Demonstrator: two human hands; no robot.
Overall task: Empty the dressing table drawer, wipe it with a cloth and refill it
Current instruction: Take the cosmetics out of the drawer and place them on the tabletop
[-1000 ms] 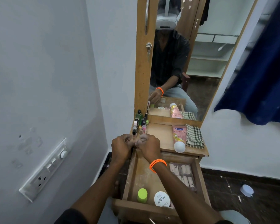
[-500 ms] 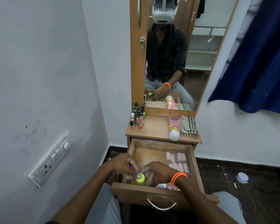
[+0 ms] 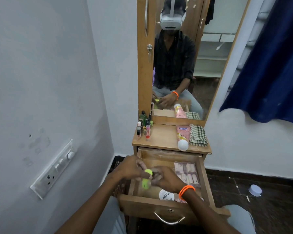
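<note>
Tube [image 3: 182, 136] left of cloth [image 3: 197, 135], behind open drawer [image 3: 161, 208].

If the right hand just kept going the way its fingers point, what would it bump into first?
The right hand points left toward the lime-green bottle it already touches; beyond that sits the left hand. Depth is hard to judge.

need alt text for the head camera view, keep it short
Both hands, left hand and right hand, hold a small neon-green bottle over the open wooden drawer of a dressing table, below a mirror.

Bare forearms — orange beaded bracelet [image 3: 186, 190] on right wrist.
</note>
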